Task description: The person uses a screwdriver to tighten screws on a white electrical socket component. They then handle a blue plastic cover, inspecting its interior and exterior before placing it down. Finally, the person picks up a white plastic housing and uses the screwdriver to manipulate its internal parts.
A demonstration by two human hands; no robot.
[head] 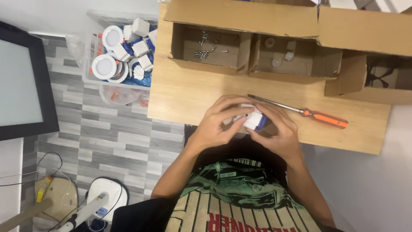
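**Two hands closed on one small white-and-blue part, table centre**

Both hands work the same piece: a small white plastic housing with a blue section, held just above the near edge of the wooden table. Left hand wraps it from 9 o'clock, fingers curled over the top. Right hand cups it from 3 o'clock, fingers narrow and pressed on the blue end. No open fingers on either side.

Around it:
- Orange-handled screwdriver lies on the table at 2 o'clock of the hands, shaft tip just beside the right fingers, not held.
- Cardboard box compartment with loose screws at 11 o'clock.
- Next compartment with small white fittings at 12 o'clock.
- Clear plastic bin of round white downlights and white driver blocks on the floor at 10 o'clock.

My read on doing it well: keep the left grip steady as the fixed side and let the right fingers do the seating. Square the halves before pressing; a skewed push could snap a clip. Keep the part low over the table so that anything dropped stays there.
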